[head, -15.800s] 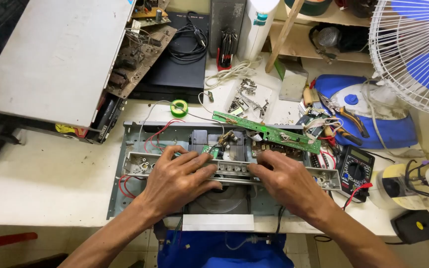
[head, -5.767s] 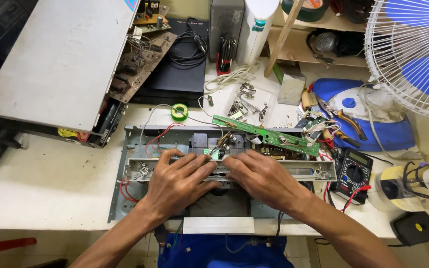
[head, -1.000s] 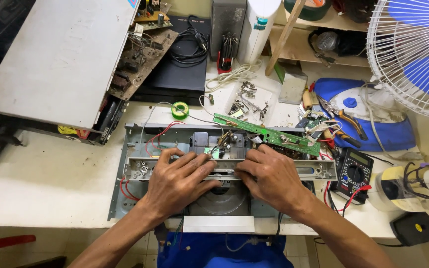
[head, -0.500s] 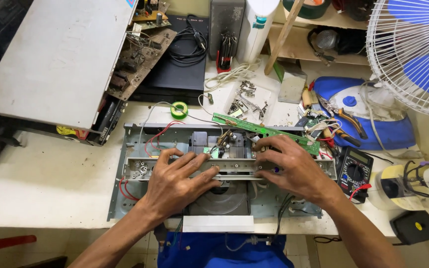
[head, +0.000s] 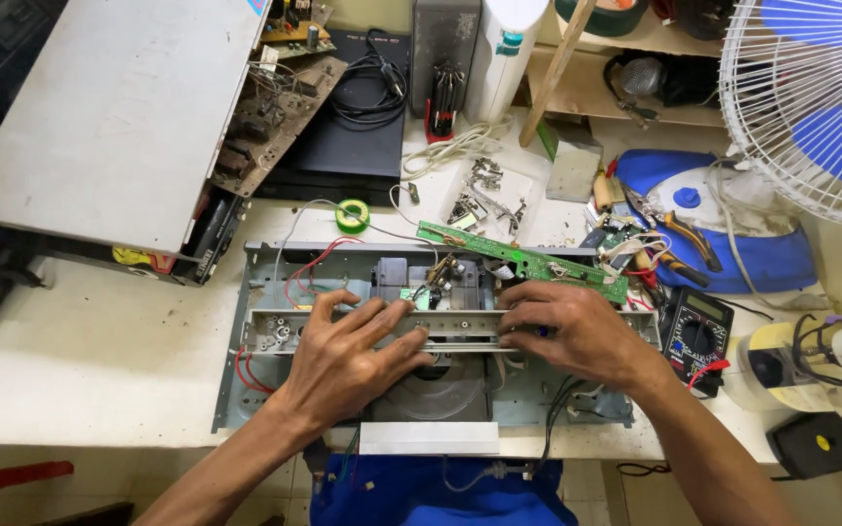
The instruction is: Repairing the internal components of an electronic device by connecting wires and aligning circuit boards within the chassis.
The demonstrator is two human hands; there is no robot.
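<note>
White tabletop (head: 80, 360), seen from the head camera, carrying an opened disc player chassis (head: 246, 390), its grey metal tray lying flat near the front edge. A detached grey cover panel (head: 119, 107) leans over the far left corner, with a brown circuit board (head: 280, 107) beside it. A fan (head: 811, 97) stands at far right above a blue housing (head: 723, 244) strewn with pliers (head: 669, 224). A metal crossbar (head: 460, 326) spans the chassis from side to side, over the disc mechanism (head: 440, 394). A long green circuit board (head: 523, 261) lies tilted along the far rim of the chassis. A multimeter (head: 696, 336) sits just right of the chassis, and a green solder spool (head: 351, 214) just behind it.

The left hand (head: 348, 356) lies spread on the crossbar, fingers pressing flat, gripping nothing. The right hand (head: 567, 331) curls over the bar's right part, fingertips hooked at its far edge; whether it pinches anything small cannot be told. Judged step: seating or freeing the crossbar. The next move calls for even pressure at both ends, clear of the red wires (head: 304, 278).
</note>
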